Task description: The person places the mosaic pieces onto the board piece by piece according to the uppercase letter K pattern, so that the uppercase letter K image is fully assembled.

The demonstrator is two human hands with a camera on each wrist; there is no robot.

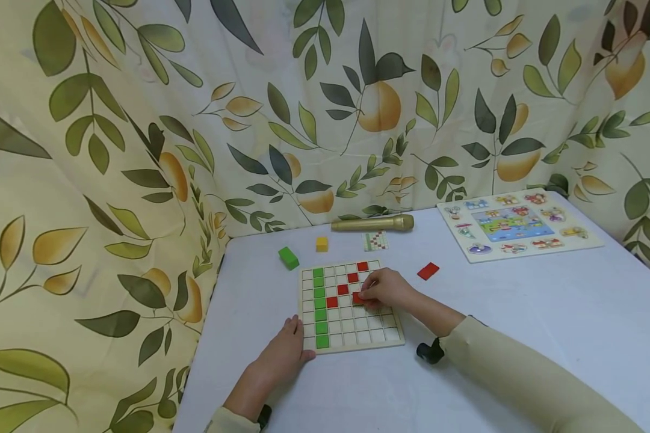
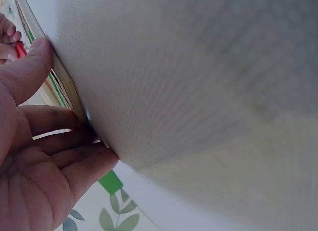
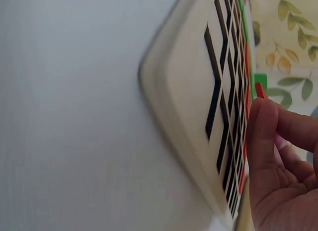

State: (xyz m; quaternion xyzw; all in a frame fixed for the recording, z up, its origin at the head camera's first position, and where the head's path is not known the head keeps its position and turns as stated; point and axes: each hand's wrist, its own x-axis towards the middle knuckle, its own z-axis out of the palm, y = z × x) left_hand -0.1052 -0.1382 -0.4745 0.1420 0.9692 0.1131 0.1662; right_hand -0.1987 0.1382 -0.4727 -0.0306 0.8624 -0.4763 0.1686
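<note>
Between its thumb and fingertips, my right hand [image 1: 386, 288] pinches a small red tile [image 1: 357, 298] just over the grid board [image 1: 363, 347]. In the right wrist view the red tile's edge [image 3: 260, 90] pokes up beyond the thumb tip. My left hand [image 1: 284, 349] rests at the board's near left corner, fingers along the left side and thumb at the front edge. One column of the board is filled with green tiles [image 1: 320, 302]. A slanting row of red tiles [image 1: 342, 290] climbs toward the far right corner. Other cells show white.
Behind the board lie a green block [image 1: 289, 258], a yellow block [image 1: 322, 244], a small pattern card [image 1: 375, 241] and a gold microphone [image 1: 372, 224]. A loose red piece [image 1: 428, 271] is to the right. Farther right sits a picture puzzle board [image 1: 466, 246]. A leaf-patterned curtain [image 1: 281, 60] encloses the table.
</note>
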